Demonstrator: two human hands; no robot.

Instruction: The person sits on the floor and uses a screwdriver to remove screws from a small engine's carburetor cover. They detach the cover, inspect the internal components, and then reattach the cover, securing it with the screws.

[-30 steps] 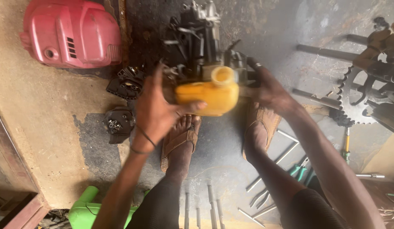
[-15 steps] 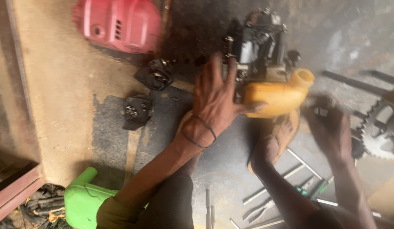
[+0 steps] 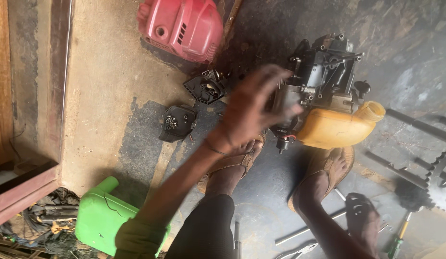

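**Small engine on the floor, both hands off it**

At far left, a green plastic can lies by the wooden frame. Further along, two black engine parts sit below a red engine cover. Your left hand hovers blurred, fingers spread and holding nothing, just in front of the small engine. That engine rests between your sandalled feet, its yellow fuel tank facing you. Your right hand hangs low beside scattered rods; it seems loosely curled, though I cannot tell its grip.

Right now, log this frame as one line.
left hand: open, blurred, at small engine | right hand: low, near tools | yellow tank on engine | red cover aside
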